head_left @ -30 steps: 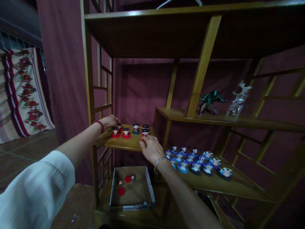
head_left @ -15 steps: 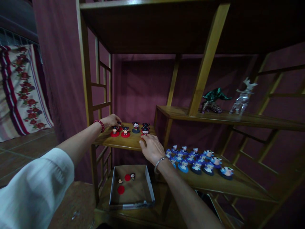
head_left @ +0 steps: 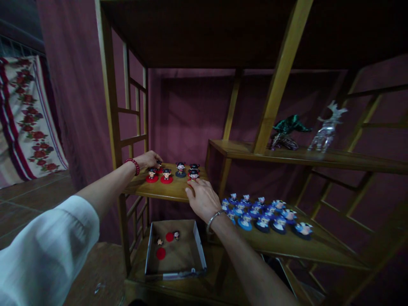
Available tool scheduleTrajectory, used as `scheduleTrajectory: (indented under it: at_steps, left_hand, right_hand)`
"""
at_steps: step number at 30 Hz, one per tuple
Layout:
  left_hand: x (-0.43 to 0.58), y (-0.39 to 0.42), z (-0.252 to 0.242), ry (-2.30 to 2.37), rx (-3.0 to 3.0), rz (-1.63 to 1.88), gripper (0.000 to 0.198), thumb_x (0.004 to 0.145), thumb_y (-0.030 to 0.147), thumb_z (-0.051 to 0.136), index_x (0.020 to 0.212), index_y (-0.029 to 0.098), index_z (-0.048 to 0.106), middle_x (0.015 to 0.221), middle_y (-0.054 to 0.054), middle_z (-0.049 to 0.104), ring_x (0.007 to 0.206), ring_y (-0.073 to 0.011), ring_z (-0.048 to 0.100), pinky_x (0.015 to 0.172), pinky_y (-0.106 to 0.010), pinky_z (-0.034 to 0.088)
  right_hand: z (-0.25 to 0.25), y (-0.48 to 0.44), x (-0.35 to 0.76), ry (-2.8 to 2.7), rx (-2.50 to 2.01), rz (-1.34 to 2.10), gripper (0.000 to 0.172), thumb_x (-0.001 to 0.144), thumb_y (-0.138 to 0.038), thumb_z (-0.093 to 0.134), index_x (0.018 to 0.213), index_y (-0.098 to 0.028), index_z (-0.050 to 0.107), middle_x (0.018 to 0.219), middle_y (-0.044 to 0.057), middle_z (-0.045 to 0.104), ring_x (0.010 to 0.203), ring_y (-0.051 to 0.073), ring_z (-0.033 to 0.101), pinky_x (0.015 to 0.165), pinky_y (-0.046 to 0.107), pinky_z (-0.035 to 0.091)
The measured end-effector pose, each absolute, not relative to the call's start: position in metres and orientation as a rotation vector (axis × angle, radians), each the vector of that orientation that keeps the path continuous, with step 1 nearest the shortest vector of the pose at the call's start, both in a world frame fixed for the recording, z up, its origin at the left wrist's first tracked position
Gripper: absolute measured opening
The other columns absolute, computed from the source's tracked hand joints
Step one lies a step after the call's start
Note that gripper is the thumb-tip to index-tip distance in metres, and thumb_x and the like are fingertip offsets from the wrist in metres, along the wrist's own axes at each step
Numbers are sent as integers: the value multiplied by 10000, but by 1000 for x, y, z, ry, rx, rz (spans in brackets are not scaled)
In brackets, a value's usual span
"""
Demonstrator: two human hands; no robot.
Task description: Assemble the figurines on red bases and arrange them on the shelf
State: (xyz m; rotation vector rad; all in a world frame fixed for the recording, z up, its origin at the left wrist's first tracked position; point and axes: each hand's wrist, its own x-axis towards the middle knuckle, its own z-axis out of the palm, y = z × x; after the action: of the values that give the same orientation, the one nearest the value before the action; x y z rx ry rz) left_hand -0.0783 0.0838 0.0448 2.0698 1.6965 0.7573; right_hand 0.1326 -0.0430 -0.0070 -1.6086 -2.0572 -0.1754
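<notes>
Several small big-headed figurines on red and dark bases (head_left: 166, 175) stand on a small wooden shelf (head_left: 159, 192). My left hand (head_left: 148, 159), with a red bead bracelet on the wrist, reaches to the back left figurine and its fingers curl round it. My right hand (head_left: 202, 196), wearing a silver bangle, rests at the shelf's right front with fingertips pinching the base of the front right figurine (head_left: 193, 174).
A lower shelf (head_left: 318, 250) carries several blue-based figurines (head_left: 263, 213). Below stands an open cardboard box (head_left: 199, 248) with a few figurines and red discs. A higher shelf holds a green ornament (head_left: 285, 132) and a clear deer (head_left: 325, 129).
Both hands have stayed on the same figurines. The view has shifted slightly, so everything sits a little lower left and closer.
</notes>
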Motion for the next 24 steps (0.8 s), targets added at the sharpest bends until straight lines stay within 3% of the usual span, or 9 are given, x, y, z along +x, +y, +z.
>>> scheduleTrajectory:
  at_steps: [14, 18, 21, 24]
  left_hand:
    - [-82, 83, 48, 1658, 1989, 740, 486, 539, 56, 615, 1021, 112, 629, 789, -28, 684, 644, -110, 572, 561, -170, 436]
    - [-85, 80, 51, 1755, 1938, 750, 533, 575, 36, 543, 1099, 125, 580, 648, -4, 654, 500, -81, 518, 465, -166, 385]
    - [-89, 74, 56, 1829, 1964, 759, 463, 599, 74, 550, 1056, 128, 605, 580, 0, 623, 452, -79, 489, 457, -179, 375]
    - [-93, 60, 64, 1884, 2077, 833, 342, 633, 141, 559, 962, 151, 651, 662, -12, 650, 519, -97, 538, 522, -188, 408]
  right_hand:
    - [-8, -41, 133, -2060, -1612, -176, 374, 841, -316, 363, 1124, -170, 558, 1166, 107, 534, 1089, 223, 427, 916, 312, 321]
    - [-8, -42, 133, -2071, -1611, -175, 368, 842, -311, 366, 1121, -166, 557, 1174, 107, 534, 1091, 218, 431, 922, 313, 313]
    - [-7, -42, 133, -2074, -1610, -181, 360, 842, -306, 367, 1113, -167, 560, 1165, 103, 539, 1087, 214, 435, 920, 309, 313]
    - [-7, -43, 133, -2080, -1603, -179, 353, 843, -304, 362, 1098, -170, 567, 1137, 100, 553, 1073, 209, 444, 907, 299, 322]
